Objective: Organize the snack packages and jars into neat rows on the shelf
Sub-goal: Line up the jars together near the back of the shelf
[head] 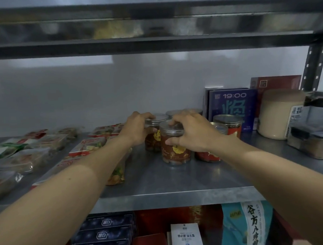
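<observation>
Red jar (207,156) mostly hidden behind right hand (195,132) (base visible)

Blue box (233,111): "19:00" in white, above 1 large pale character.
Teal bag (235,231): "谷方八" down a white strip.
White box (186,237): "益生菌".
Dark boxes (104,235): white logo, too blurred to read.

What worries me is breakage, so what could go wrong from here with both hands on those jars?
1. The right hand grips the front jar among tightly clustered jars; shifting it could knock the red-label jar just beside that hand.
2. The left hand holds the rear jar at its lid, so it might tip if pushed.
3. The left forearm crosses the snack packets and could drag them toward the shelf edge.
</observation>
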The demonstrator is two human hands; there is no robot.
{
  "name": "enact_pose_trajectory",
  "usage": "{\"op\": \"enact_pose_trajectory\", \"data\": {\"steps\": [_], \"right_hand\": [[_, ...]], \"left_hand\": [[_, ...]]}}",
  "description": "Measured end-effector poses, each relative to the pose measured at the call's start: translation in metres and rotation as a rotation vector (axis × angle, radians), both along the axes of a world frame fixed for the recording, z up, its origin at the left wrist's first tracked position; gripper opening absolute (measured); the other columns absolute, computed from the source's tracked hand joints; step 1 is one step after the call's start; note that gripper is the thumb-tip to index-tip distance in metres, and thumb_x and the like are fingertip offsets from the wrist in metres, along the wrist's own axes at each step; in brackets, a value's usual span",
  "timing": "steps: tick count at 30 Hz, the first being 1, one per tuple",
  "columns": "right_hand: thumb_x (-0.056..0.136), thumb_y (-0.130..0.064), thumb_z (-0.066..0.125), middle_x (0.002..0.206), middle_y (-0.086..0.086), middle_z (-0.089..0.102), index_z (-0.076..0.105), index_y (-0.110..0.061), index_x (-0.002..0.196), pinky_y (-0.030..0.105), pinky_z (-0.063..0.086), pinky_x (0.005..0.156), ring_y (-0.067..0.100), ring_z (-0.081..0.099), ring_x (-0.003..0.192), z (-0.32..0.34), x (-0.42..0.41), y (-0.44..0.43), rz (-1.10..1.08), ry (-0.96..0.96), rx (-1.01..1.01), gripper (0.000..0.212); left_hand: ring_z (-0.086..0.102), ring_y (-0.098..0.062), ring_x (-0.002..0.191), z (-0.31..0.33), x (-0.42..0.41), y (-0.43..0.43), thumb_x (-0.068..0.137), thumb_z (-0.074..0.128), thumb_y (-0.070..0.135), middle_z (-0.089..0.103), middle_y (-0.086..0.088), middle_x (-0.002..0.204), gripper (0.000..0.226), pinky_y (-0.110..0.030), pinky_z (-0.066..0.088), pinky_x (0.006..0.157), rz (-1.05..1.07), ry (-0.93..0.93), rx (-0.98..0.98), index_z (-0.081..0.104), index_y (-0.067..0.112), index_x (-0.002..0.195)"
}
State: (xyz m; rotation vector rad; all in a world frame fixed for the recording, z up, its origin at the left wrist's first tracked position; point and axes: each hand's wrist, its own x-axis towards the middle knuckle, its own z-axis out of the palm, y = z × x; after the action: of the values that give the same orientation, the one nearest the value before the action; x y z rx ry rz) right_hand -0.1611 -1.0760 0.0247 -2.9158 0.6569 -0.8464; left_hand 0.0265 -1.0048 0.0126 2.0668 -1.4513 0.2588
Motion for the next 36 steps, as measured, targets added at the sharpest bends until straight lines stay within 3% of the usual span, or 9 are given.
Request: {"op": "enact_pose_trajectory", "data": {"steps": [8, 20, 26, 28, 30, 33, 36], "right_hand": [[0.076, -0.055, 0.073, 0.12, 0.001, 0.059, 0.059, -0.023, 0.118, 0.036, 0.043, 0.093, 0.021, 0.046, 0.117, -0.002, 0.001, -0.003, 0.005, 0.01, 0.012, 0.054], [0.08, -0.055, 0.068, 0.115, 0.002, 0.057, 0.057, -0.021, 0.119, 0.032, 0.037, 0.087, 0.02, 0.044, 0.113, -0.004, 0.0, -0.001, 0.006, 0.008, -0.037, 0.053], [0.078, -0.06, 0.068, 0.116, 0.003, 0.058, 0.059, -0.021, 0.119, 0.032, 0.037, 0.088, 0.021, 0.044, 0.114, -0.004, -0.004, 0.007, 0.002, -0.006, -0.029, 0.057], [0.077, -0.06, 0.069, 0.118, 0.003, 0.057, 0.06, -0.02, 0.119, 0.031, 0.036, 0.088, 0.021, 0.043, 0.116, -0.004, -0.005, 0.011, -0.006, -0.033, -0.03, 0.059], [0.076, -0.061, 0.07, 0.119, 0.004, 0.056, 0.061, -0.02, 0.118, 0.03, 0.034, 0.087, 0.02, 0.042, 0.117, -0.005, -0.005, 0.014, -0.005, -0.056, -0.025, 0.059], [0.075, -0.06, 0.071, 0.119, 0.004, 0.057, 0.062, -0.021, 0.119, 0.029, 0.033, 0.085, 0.019, 0.041, 0.116, -0.008, -0.003, 0.018, 0.014, -0.087, -0.007, 0.059], [0.075, -0.06, 0.07, 0.117, 0.003, 0.057, 0.062, -0.021, 0.12, 0.029, 0.033, 0.085, 0.017, 0.04, 0.113, -0.011, -0.003, 0.021, 0.038, -0.116, 0.001, 0.059]], "left_hand": [[0.054, -0.034, 0.109, 0.002, 0.0, -0.009, 0.085, 0.07, 0.022, 0.052, -0.017, 0.116, 0.042, -0.034, 0.042, 0.093, -0.013, 0.009, -0.006, 0.06, 0.017, 0.126], [0.054, -0.032, 0.116, 0.002, 0.003, -0.023, 0.087, 0.067, 0.014, 0.053, -0.018, 0.127, 0.044, -0.035, 0.043, 0.101, -0.065, 0.054, 0.011, 0.057, 0.014, 0.131], [0.043, -0.03, 0.131, -0.002, 0.003, -0.003, 0.093, 0.058, 0.012, 0.041, -0.012, 0.146, 0.059, -0.039, 0.036, 0.11, -0.084, 0.122, -0.003, 0.036, 0.021, 0.147], [0.05, -0.026, 0.122, -0.002, -0.005, 0.013, 0.09, 0.057, 0.002, 0.047, -0.01, 0.141, 0.057, -0.03, 0.04, 0.103, -0.126, 0.187, -0.066, 0.043, 0.021, 0.142], [0.056, -0.021, 0.112, -0.003, -0.015, 0.03, 0.08, 0.057, -0.009, 0.056, -0.007, 0.129, 0.061, -0.029, 0.046, 0.091, -0.252, 0.387, -0.089, 0.052, 0.023, 0.132], [0.053, -0.016, 0.12, -0.009, -0.02, 0.05, 0.057, 0.063, 0.001, 0.057, 0.002, 0.131, 0.082, -0.037, 0.048, 0.096, -0.413, 0.527, -0.015, 0.051, 0.033, 0.132], [0.053, -0.009, 0.121, -0.016, -0.027, 0.059, 0.063, 0.083, 0.01, 0.055, 0.01, 0.13, 0.09, -0.034, 0.046, 0.102, -0.435, 0.476, 0.047, 0.041, 0.035, 0.138]]}}
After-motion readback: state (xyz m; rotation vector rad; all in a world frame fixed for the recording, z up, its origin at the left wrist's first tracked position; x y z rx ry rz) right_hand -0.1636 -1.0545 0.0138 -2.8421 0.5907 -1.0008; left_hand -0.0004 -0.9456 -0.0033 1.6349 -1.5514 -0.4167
